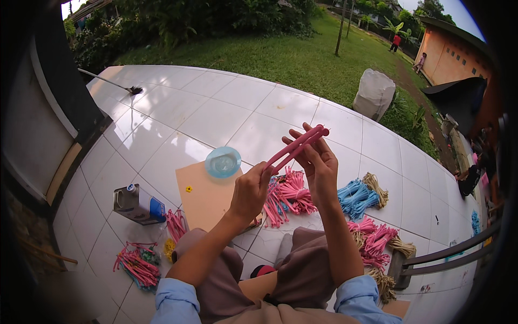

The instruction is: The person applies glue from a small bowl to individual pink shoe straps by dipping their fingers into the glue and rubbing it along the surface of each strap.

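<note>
A pair of long, thin pink strips (294,148) with rounded far ends is held up in front of me, slanting up to the right. My left hand (251,189) is closed around their lower end. Near the upper end, my right hand (319,164) pinches them between thumb and fingers, some fingertips showing behind. Below the hands lies a bundle of similar pink strips (294,193) on the white tiles. Left of it, a tan board (202,202) carries a translucent blue dish (223,162) and a small yellow flower-shaped piece (189,189).
A rectangular metal can (137,204) stands at left, near mixed strips (137,265). At right lie blue bundles (356,198), pink bundles (377,243) and beige bundles (376,189), beside a dark curved chair frame (453,249). A white sack (374,94) stands by the grass edge.
</note>
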Demonstrator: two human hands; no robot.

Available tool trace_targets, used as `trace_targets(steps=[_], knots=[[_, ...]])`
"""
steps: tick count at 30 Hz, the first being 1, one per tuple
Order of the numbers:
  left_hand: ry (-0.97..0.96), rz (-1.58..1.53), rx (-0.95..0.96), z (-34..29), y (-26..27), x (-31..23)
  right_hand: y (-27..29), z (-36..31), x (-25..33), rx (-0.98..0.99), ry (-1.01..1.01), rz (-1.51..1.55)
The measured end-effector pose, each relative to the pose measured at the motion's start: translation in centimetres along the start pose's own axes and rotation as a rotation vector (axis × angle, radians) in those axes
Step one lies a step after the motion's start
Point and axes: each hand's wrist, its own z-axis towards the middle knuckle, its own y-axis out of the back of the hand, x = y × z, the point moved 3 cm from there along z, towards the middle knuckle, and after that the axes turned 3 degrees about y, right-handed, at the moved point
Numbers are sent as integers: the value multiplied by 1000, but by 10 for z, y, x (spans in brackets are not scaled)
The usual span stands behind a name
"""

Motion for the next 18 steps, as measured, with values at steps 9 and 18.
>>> trace_targets(steps=[9,18], knots=[[-22,-126,-151,-2,-21,-4,-29,-28,-43,-35,5,-402],[222,-618,-268,27,19,17,-25,-32,-21,-132,160,-381]])
